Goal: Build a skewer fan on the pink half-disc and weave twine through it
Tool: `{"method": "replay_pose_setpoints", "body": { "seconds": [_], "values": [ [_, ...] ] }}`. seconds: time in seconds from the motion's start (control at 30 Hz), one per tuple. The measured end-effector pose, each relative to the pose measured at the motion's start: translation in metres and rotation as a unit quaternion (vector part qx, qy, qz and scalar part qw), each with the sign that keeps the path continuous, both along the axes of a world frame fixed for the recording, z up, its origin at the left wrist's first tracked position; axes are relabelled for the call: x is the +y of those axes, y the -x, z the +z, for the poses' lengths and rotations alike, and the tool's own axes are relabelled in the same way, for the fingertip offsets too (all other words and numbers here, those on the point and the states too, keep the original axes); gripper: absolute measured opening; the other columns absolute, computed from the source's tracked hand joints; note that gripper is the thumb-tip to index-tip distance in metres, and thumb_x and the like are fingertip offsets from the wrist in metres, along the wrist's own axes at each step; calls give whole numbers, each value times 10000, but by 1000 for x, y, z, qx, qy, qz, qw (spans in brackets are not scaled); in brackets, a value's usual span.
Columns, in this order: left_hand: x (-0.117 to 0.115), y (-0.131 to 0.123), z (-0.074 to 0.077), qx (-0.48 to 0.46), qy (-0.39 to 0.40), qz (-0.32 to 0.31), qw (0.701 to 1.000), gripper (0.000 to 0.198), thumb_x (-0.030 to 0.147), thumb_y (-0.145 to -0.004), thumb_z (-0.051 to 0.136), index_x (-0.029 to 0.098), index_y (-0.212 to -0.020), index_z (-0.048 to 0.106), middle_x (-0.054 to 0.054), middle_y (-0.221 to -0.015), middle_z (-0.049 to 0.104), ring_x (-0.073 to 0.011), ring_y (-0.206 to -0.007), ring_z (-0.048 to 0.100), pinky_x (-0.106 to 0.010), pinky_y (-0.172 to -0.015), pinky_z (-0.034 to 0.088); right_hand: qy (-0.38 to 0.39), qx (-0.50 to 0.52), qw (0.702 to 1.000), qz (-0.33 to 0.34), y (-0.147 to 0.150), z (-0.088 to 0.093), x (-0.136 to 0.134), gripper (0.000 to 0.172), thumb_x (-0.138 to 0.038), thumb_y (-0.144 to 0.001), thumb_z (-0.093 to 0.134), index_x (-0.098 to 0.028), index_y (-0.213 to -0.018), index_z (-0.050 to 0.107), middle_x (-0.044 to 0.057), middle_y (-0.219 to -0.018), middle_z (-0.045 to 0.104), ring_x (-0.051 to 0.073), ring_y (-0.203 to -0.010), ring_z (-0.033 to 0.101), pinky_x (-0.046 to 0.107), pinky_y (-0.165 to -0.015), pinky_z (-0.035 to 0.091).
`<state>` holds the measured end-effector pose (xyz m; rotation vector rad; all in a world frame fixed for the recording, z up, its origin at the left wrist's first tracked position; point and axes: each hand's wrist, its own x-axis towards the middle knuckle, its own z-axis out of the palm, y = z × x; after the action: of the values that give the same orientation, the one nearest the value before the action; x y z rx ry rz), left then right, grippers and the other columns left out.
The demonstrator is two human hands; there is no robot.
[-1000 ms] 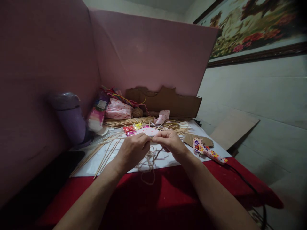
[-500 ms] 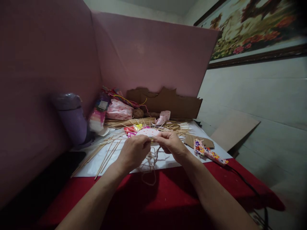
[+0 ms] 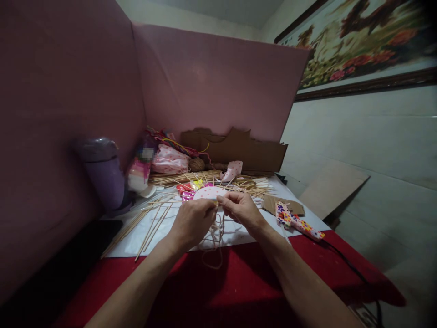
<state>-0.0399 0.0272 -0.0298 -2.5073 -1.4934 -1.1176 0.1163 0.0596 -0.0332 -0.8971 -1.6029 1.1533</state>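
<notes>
A round disc [image 3: 207, 192] in white fabric with pink dots lies flat in front of me, thin wooden sticks fanning out from its far side. My left hand [image 3: 196, 221] is closed at its near edge, fingers curled and partly hidden behind the knuckles. Thumb and forefinger of my right hand [image 3: 241, 210] pinch at the same edge, almost touching the left fingertips. Between the hands a loose tangle of beige twine [image 3: 215, 239] hangs over the front of the white sheet. What exactly each fingertip grips is small and partly covered.
Right of my hands, a flower-patterned glue gun [image 3: 297, 221] rests by a cardboard piece [image 3: 269, 205], its cord running off the table. Loose sticks [image 3: 155, 228] lie left. A purple bottle-like container [image 3: 104, 177], a twine ball [image 3: 196, 164] and torn cardboard [image 3: 239, 148] stand behind.
The view has tilted slightly, so everything sits a little lower. Both hands stay together at the disc's near edge, with only small finger movements.
</notes>
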Motion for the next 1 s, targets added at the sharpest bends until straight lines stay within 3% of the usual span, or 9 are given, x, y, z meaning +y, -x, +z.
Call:
{"method": "replay_pose_setpoints", "body": {
  "seconds": [0.1, 0.2, 0.27, 0.33, 0.43, 0.5, 0.6, 0.77, 1.0],
  "values": [
    [1, 2, 0, -41, 8, 19, 999, 235, 173, -822, 493, 161, -601, 573, 5, -521, 545, -96, -475, 420, -233, -508, 277, -105, -16, 989, -101, -2, 0, -1, 383, -548, -803, 559, -179, -786, 660, 53, -766, 642, 110, -485, 487, 240, -438, 355],
    [0, 3, 1, -75, -4, 41, 996, 247, 193, -843, 483, 163, -609, 559, 2, -534, 548, -100, -484, 451, -230, -511, 299, -204, -40, 947, -245, -4, 2, -3, 389, -556, -829, 523, -204, -785, 681, 92, -920, 634, 190, -763, 572, 267, -588, 430],
    [0, 2, 0, -85, -19, 43, 995, 240, 197, -852, 475, 167, -632, 568, 1, -537, 557, -105, -485, 476, -229, -510, 316, -164, -46, 953, -251, -4, 1, -3, 501, -613, -830, 470, -192, -613, 636, 86, -716, 619, 181, -665, 552, 265, -545, 409],
    [-1, 0, -4, -78, -32, 28, 996, 236, 196, -860, 468, 173, -652, 577, -2, -537, 567, -110, -485, 497, -229, -506, 329, -34, -19, 987, -159, -2, -2, 0, 599, -683, -810, 415, -185, -514, 566, 54, -531, 551, 137, -473, 478, 246, -415, 318],
    [-2, -8, -11, -30, -49, -9, 998, 249, 168, -862, 457, 189, -638, 564, -17, -556, 593, -122, -503, 529, -239, -511, 343, 148, 70, 986, -34, 1, -5, 4, 531, -680, -737, 537, -172, -588, 586, -4, -449, 478, 83, -354, 366, 207, -337, 148],
    [-2, -13, -18, 13, -56, -28, 998, 235, 126, -834, 466, 197, -628, 555, -24, -572, 609, -130, -503, 538, -251, -501, 333, 185, 109, 977, -17, 1, -6, 6, 432, -587, -684, 667, -164, -631, 599, -49, -420, 416, 48, -345, 284, 189, -346, 105],
    [-2, -17, -26, 54, -49, -21, 997, 226, 90, -804, 469, 190, -623, 558, -25, -571, 608, -138, -501, 540, -256, -495, 324, 172, 171, 969, -53, 1, -5, 8, 366, -469, -614, 755, -152, -688, 588, -47, -520, 499, 14, -365, 233, 171, -354, 100],
    [4, -16, -35, 72, -11, 23, 997, 165, 121, -792, 517, 210, -709, 628, -30, -647, 641, -156, -584, 583, -246, -533, 355, 130, 264, 935, -198, -2, -7, 17, 447, -527, -625, 706, -149, -829, 581, -32, -592, 555, 22, -369, 290, 157, -339, 126],
    [7, -28, -22, 63, 12, 50, 997, 208, 131, -831, 500, 212, -739, 668, -58, -756, 660, -208, -798, 578, -290, -662, 404, 156, 249, 914, -281, -12, -18, 34, 419, -561, -631, 678, -194, -673, 480, -54, -522, 507, 27, -336, 276, 157, -317, 131]
  ]
}}
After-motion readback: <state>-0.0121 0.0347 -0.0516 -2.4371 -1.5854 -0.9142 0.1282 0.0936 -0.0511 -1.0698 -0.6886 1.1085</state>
